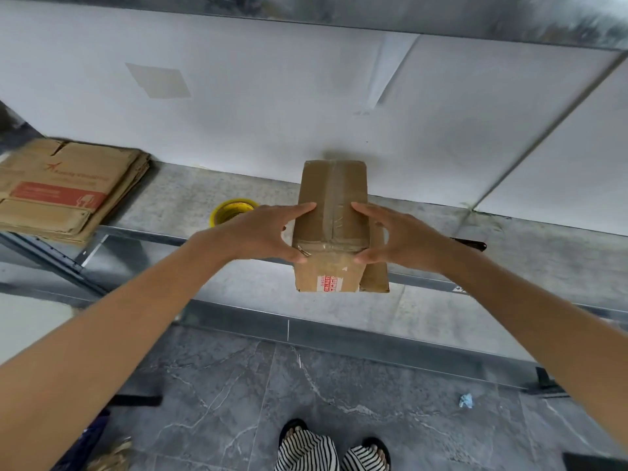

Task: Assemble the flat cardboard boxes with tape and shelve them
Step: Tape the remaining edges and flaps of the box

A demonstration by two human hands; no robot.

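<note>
Our left hand and right hand gripped the box from either side, each with a finger stretched onto the top and a thumb hooked at the near edge.

We faced a grey metal shelf with a mottled surface, set against a white wall, with the underside of a higher shelf overhead. On the shelf's left end lay a stack of flat cardboard printed in red. A yellow roll of tape sat just beside our left hand, behind it. The floor below was dark grey veined tile, with a small crumpled blue scrap on it to the right and our striped trousers and sandals at the bottom.

The box was small, brown and worn. Its far end lay over the shelf and its near end stuck out past the front rail; we could not tell whether it rested there. Shiny tape ran along the top seam and across the near edge. A red and white sticker marked the near face, and a loose flap hung at the lower right.
</note>
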